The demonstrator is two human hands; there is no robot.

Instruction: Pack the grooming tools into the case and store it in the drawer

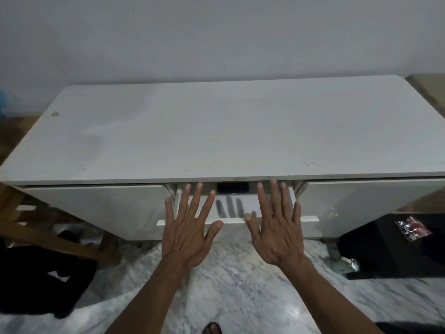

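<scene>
Both hands are up in front of the wide white rectangular desk (228,126), and the action sits at its front edge. The left hand (186,233) is flat, palm forward, fingers spread wide apart and gripping nothing, its fingertips (199,185) reaching up to the narrow gap under the desk's top. The right hand (277,233) mirrors it just alongside, also splayed open and empty, longest fingers pointing up at that same gap.

Between and behind the two hands is the white central drawer front (228,208), hanging below the desk's front edge. It stands slightly out from the desk, with a dark slit showing above it. In that slit, right under the desk's edge and between the two sets of fingertips, sits a small dark rectangular object (232,187); I can't say for sure whether that is the grooming case, since only a sliver shows. Whether the palms press on the drawer front or hover just off it, I can't tell, though finger shadows fall on the panel between the hands.

Either side of the drawer, plain white panels run along the desk's front. Below the desk lies grey-veined marble floor (228,285), and to the desk's lower right stands a black box (397,249).
</scene>
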